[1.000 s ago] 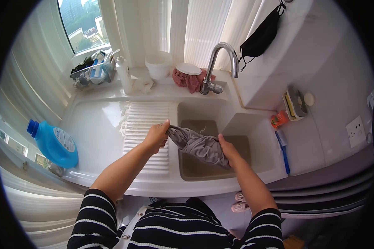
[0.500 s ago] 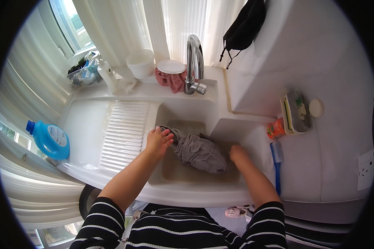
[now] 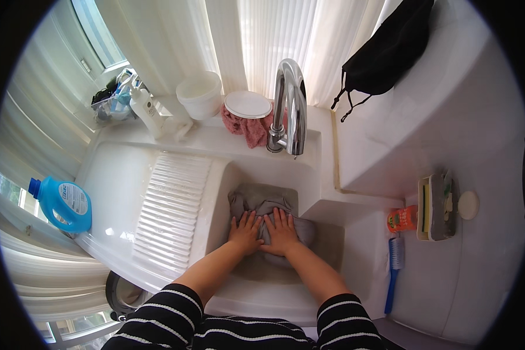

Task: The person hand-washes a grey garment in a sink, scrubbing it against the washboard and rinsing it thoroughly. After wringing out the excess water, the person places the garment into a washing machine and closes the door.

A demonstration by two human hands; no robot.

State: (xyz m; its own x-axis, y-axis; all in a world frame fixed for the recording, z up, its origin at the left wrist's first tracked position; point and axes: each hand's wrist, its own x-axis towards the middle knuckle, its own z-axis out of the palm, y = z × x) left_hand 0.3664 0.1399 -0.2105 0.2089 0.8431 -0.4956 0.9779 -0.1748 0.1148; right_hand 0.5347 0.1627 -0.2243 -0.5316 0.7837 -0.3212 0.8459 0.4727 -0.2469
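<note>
A grey cloth garment (image 3: 309,232) lies in the water in the basin of a white sink (image 3: 221,299). My left hand (image 3: 246,232) rests flat on it with the fingers spread. Beside it, my right hand (image 3: 281,232) presses on the same cloth, fingers also apart and pointing away from me. The two hands nearly meet at the thumbs. Part of the cloth is hidden under my palms. Above the far side of the basin rises a chrome faucet (image 3: 291,105).
Left of the basin is a ribbed washboard (image 3: 175,210), with a blue detergent bottle (image 3: 64,207) farther left. A blue brush (image 3: 394,271) and a soap caddy (image 3: 437,207) lie to the right. Behind stand a white tub (image 3: 198,96) and a pink cloth (image 3: 255,133).
The grey cloth has gone from a bunched heap held up at its left end to lying lower in the water. Both hands have come together on top of it. My view has shifted.
</note>
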